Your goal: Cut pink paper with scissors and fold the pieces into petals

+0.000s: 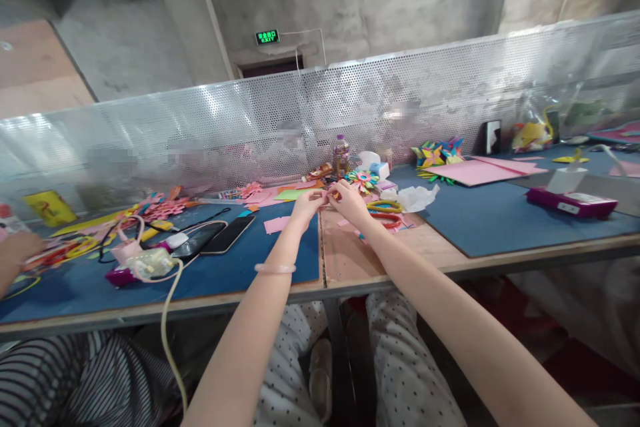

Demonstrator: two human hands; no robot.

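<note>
My left hand (307,207), with a pale bangle (275,268) on its wrist, is closed in a pinch over the table. My right hand (349,202) meets it, its fingers also pinched. Between the fingertips is a small pink paper piece (325,198), mostly hidden by the fingers. Scissors with red handles (386,221) lie just right of my right hand, and a yellow-handled pair (384,205) rests behind them. A pink paper slip (276,225) lies left of my left hand. Beyond my right hand sits a multicoloured paper flower (363,180).
A black phone (228,235) and a power strip with cables (120,276) are to the left, near another person's hand (20,255). A bottle (341,157) stands behind my hands. Pink sheets (483,171) and a purple tissue pack (571,203) lie right. A perforated metal screen (240,120) backs the table.
</note>
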